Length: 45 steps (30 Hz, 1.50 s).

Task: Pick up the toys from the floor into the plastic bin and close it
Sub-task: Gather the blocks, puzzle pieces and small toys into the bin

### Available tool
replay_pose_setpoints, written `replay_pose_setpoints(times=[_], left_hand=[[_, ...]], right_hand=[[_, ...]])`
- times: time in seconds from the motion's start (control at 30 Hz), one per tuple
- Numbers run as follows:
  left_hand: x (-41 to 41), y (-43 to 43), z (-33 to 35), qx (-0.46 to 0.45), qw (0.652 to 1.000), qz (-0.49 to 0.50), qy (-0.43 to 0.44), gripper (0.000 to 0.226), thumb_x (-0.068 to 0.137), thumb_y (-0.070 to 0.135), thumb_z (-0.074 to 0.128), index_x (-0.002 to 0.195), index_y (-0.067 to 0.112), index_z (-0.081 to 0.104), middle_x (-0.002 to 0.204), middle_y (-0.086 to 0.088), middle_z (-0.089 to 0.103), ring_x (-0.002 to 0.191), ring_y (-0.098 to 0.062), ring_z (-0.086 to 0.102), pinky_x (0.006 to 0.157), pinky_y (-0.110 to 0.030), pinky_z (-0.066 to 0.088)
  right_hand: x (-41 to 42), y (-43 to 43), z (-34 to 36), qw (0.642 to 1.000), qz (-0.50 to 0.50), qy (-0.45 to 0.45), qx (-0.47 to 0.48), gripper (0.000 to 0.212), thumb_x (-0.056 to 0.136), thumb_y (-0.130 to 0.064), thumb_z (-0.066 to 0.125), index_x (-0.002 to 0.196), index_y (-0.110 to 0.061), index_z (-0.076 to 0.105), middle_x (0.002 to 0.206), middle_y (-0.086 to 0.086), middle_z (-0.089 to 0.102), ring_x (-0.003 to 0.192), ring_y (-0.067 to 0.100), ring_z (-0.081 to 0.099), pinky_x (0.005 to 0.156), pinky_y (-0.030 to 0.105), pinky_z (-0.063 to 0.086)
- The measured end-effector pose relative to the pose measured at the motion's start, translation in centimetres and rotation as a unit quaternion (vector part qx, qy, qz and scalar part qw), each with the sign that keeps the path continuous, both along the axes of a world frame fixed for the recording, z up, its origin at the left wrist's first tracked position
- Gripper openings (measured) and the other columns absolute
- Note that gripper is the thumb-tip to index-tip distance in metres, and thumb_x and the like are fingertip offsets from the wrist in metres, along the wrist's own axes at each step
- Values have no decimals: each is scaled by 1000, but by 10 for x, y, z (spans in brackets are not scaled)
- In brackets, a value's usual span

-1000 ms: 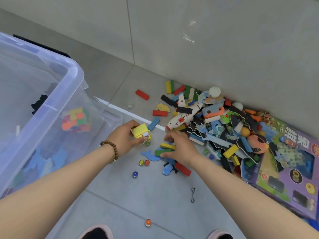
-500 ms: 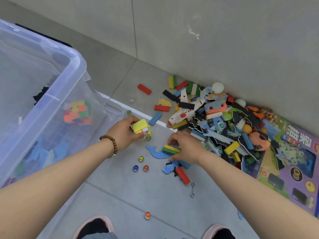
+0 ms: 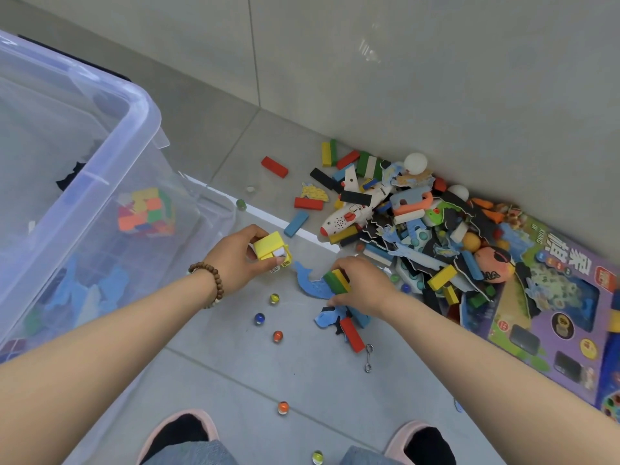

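A clear plastic bin [image 3: 134, 122] stands at the left with a colourful cube and blue foam pieces inside. My left hand [image 3: 235, 260] grips a yellow toy cube [image 3: 270, 250] beside the bin's near corner. My right hand [image 3: 362, 285] is closed on a small stack of green and yellow blocks [image 3: 337, 280], held over a blue whale-shaped foam piece [image 3: 310, 283] on the floor. A heap of toys [image 3: 419, 229] lies against the wall to the right: wooden blocks, a white toy plane [image 3: 352, 216], balls and foam cut-outs.
Several marbles [image 3: 259, 318] are scattered on the grey tiles between my arms and by my feet. A red block [image 3: 352, 333] and a metal hook [image 3: 368, 359] lie under my right wrist. A purple toy box [image 3: 550, 317] lies flat at the right. The wall runs behind the heap.
My right hand has gathered the green and yellow blocks and lifted them off the floor. My left hand keeps hold of the yellow cube, nearly still. The view has shifted slightly.
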<state>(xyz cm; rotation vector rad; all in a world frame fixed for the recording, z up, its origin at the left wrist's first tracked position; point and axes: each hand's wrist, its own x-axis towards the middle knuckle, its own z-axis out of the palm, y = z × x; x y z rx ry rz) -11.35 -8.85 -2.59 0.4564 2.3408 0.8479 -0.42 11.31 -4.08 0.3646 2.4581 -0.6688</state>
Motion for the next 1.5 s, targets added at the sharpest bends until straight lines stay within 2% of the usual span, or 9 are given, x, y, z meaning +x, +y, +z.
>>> replay_pose_setpoints(times=[0.1,0.33,0.5,0.7,0.87,1.1,1.23,1.4,1.5], left_hand=[[-1,1,1,0,1000,-1,-2,44,79,38,69,115,18,54,100,4,57,87,-11,54,63,-14,38],[0,7,4,10,1000,-1,-13,44,80,37,68,116,18,53,102,3,56,87,-11,53,64,-13,38],[1,14,9,-3,999,-32,-38,42,80,39,67,114,18,53,103,1,58,84,-12,55,66,-16,40],[-10,13,60,-34,996,-77,-29,42,78,51,65,105,21,59,102,4,61,82,-12,60,71,-24,46],[-10,-2,148,30,997,-59,-38,42,76,51,68,103,18,63,95,1,66,84,-17,65,82,-37,55],[-6,-96,269,101,994,-12,-51,18,88,38,59,97,23,64,83,0,66,71,-15,62,67,-22,54],[-12,-184,290,74,995,46,-53,27,88,40,55,108,22,61,91,-2,66,72,-12,63,65,-19,55],[-7,-268,257,39,986,130,-92,38,89,42,53,118,18,58,102,-5,65,79,-15,63,70,-22,55],[-6,-294,234,83,961,233,-126,53,89,36,56,137,15,43,127,-7,57,99,-21,60,87,-31,50]], right_hand=[[-3,5,4,999,22,-21,24,36,74,-41,75,92,-21,52,96,-3,49,92,15,46,75,29,41],[-8,23,1,995,-86,-23,-47,71,71,-42,78,131,-18,50,120,3,57,111,23,55,90,33,48],[-11,33,15,977,-165,7,-138,33,72,-35,78,95,-19,60,79,-6,55,67,9,53,59,21,44],[-16,46,85,958,-227,48,-171,29,73,-31,78,92,-13,67,91,7,70,83,20,65,76,31,53],[-18,26,182,951,-217,99,-195,22,75,-30,78,86,-14,67,69,-10,66,63,6,58,59,17,46],[-45,-79,298,949,-139,142,-246,24,74,-27,78,87,-10,67,68,-2,60,49,4,49,47,14,38],[-76,-163,309,952,-86,142,-257,23,75,-23,78,85,-9,63,63,-1,56,44,3,48,45,13,38],[-106,-260,268,964,-33,136,-225,24,75,-27,76,84,-13,58,72,-1,54,63,13,51,57,20,46],[-113,-285,250,962,-44,108,-248,47,77,-30,75,117,-15,55,115,3,54,100,19,58,88,36,53]])
